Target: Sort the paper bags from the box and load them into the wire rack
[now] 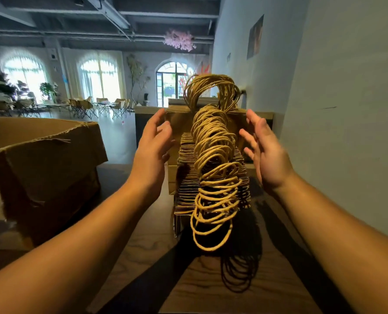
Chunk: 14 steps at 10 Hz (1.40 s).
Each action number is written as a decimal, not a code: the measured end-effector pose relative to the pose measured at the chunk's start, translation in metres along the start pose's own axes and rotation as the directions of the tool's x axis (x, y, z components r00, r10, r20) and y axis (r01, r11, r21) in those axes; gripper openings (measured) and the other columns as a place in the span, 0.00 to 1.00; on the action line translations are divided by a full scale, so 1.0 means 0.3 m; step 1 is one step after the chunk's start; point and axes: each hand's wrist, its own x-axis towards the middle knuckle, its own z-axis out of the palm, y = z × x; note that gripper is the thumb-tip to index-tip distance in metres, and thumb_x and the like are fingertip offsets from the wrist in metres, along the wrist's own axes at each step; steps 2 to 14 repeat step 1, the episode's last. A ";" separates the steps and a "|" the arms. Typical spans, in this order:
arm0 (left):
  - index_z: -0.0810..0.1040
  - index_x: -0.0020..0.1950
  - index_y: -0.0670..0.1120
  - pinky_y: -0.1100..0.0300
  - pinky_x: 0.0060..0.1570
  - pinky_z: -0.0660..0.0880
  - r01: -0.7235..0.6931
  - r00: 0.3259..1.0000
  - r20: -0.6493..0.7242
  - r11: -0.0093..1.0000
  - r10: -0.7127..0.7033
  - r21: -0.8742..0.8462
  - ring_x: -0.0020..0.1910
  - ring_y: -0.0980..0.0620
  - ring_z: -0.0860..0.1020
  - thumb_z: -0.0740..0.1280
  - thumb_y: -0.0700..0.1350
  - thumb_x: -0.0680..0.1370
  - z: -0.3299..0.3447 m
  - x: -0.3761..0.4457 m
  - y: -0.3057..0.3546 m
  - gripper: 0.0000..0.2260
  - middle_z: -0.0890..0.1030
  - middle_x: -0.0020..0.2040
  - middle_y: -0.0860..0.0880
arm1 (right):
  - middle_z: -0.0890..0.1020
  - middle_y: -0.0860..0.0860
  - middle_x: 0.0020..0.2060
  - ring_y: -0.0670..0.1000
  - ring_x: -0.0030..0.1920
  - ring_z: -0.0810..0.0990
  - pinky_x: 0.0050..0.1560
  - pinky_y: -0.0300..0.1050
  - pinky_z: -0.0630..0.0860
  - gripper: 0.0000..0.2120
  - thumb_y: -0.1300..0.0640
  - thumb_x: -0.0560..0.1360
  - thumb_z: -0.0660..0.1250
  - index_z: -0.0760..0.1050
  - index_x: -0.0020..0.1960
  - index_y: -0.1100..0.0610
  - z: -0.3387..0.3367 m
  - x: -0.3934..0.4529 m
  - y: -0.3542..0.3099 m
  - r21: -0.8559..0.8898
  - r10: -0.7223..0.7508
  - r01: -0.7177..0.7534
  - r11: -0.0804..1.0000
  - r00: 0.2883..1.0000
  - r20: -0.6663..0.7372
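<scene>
Paper bags (211,182) stood packed upright in one long row on the dark wood-grain tabletop (211,291), running away from the camera, their folded top edges close together and their twisted tan cord handles (215,155) rising in a dense line of loops along the middle. At the far end of the row another bundle of handles arched higher. Thin dark wires showed low on the near end of the row, but how much of a wire rack held the bags could not be made out.

Both hands were raised on either side of the far part of the row. The left hand (153,148) had its fingers straight and slightly spread, with the fingertips against the left face of a brown bag panel; its grip was open and closed round nothing. The right hand (265,150) faced it, palm inward, fingers relaxed and apart, just beside the right edge of the bags; whether it touched them was unclear, and its grip was likewise open and empty.

To the left a large cardboard box (43,168) sat with a torn flap at its top, well apart from the bags. A pale wall (347,109) ran along the right. Beyond lay a wide room with arched windows (100,75), folding chairs (120,107) and potted plants (46,89).
</scene>
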 end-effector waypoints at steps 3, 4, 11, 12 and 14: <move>0.68 0.74 0.56 0.51 0.60 0.73 -0.064 0.997 -0.028 0.997 0.066 0.050 0.65 0.45 0.76 0.64 0.54 0.78 -0.009 -0.016 0.061 0.24 0.73 0.69 0.51 | 0.64 0.45 0.77 0.49 0.77 0.63 0.75 0.52 0.60 0.38 0.33 0.72 0.53 0.58 0.79 0.47 0.005 -0.010 -0.081 -0.028 -0.062 0.062 0.998 0.998 0.007; 0.68 0.74 0.56 0.51 0.60 0.73 -0.064 0.997 -0.028 0.997 0.066 0.050 0.65 0.45 0.76 0.64 0.54 0.78 -0.009 -0.016 0.061 0.24 0.73 0.69 0.51 | 0.64 0.45 0.77 0.49 0.77 0.63 0.75 0.52 0.60 0.38 0.33 0.72 0.53 0.58 0.79 0.47 0.005 -0.010 -0.081 -0.028 -0.062 0.062 0.998 0.998 0.007; 0.68 0.74 0.56 0.51 0.60 0.73 -0.064 0.997 -0.028 0.997 0.066 0.050 0.65 0.45 0.76 0.64 0.54 0.78 -0.009 -0.016 0.061 0.24 0.73 0.69 0.51 | 0.64 0.45 0.77 0.49 0.77 0.63 0.75 0.52 0.60 0.38 0.33 0.72 0.53 0.58 0.79 0.47 0.005 -0.010 -0.081 -0.028 -0.062 0.062 0.998 0.998 0.007; 0.68 0.74 0.56 0.51 0.60 0.73 -0.064 0.997 -0.028 0.997 0.066 0.050 0.65 0.45 0.76 0.64 0.54 0.78 -0.009 -0.016 0.061 0.24 0.73 0.69 0.51 | 0.64 0.45 0.77 0.49 0.77 0.63 0.75 0.52 0.60 0.38 0.33 0.72 0.53 0.58 0.79 0.47 0.005 -0.010 -0.081 -0.028 -0.062 0.062 0.998 0.998 0.007; 0.68 0.74 0.56 0.51 0.60 0.73 -0.064 0.997 -0.028 0.997 0.066 0.050 0.65 0.45 0.76 0.64 0.54 0.78 -0.009 -0.016 0.061 0.24 0.73 0.69 0.51 | 0.64 0.45 0.77 0.49 0.77 0.63 0.75 0.52 0.60 0.38 0.33 0.72 0.53 0.58 0.79 0.47 0.005 -0.010 -0.081 -0.028 -0.062 0.062 0.998 0.998 0.007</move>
